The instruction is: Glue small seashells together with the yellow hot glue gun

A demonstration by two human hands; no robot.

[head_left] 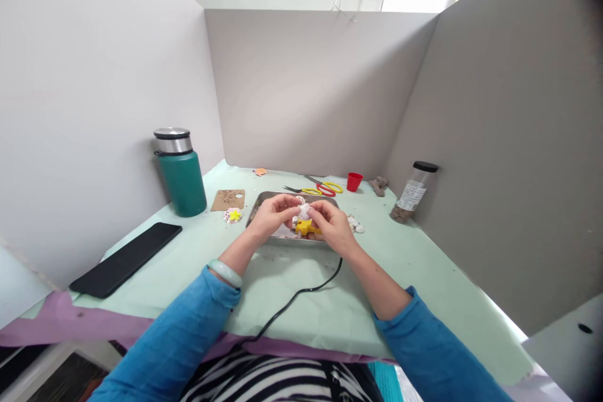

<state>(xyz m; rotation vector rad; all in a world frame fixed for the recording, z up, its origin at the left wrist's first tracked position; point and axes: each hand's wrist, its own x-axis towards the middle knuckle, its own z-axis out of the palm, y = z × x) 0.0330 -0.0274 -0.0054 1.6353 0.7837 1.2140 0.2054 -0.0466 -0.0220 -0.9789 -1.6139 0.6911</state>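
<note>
White craft piece (304, 211) is pinched between the fingertips of two bare hands, held just above a metal tray at the middle of a screened desk. Tall grey panels (306, 88) wall in the desk (264, 279), which is spread with pale green covering. Bare forearms reach in from blue sleeves (183, 320), a pale bangle (226, 272) circling the left wrist. The left hand (276, 212) and right hand (332, 220) nearly meet, thumbs and fingers drawn in narrow on the piece.

At left, a green bottle (183, 185) stands upright behind a long black slab (129, 259). Below the hands lies the shallow tray (287, 241), with a yellow tool (305, 227) in it; a black cable (304, 291) runs from near its front edge toward the wearer. A black-lidded jar (412, 195) leans at right. Scissors (313, 192) with yellow handles lie behind the tray, a brown card (226, 200) to its left. Smaller still are a red cup (355, 182), a speckled disc bearing a yellow star (234, 215), and an orange piece (260, 172) near the back panel.
</note>
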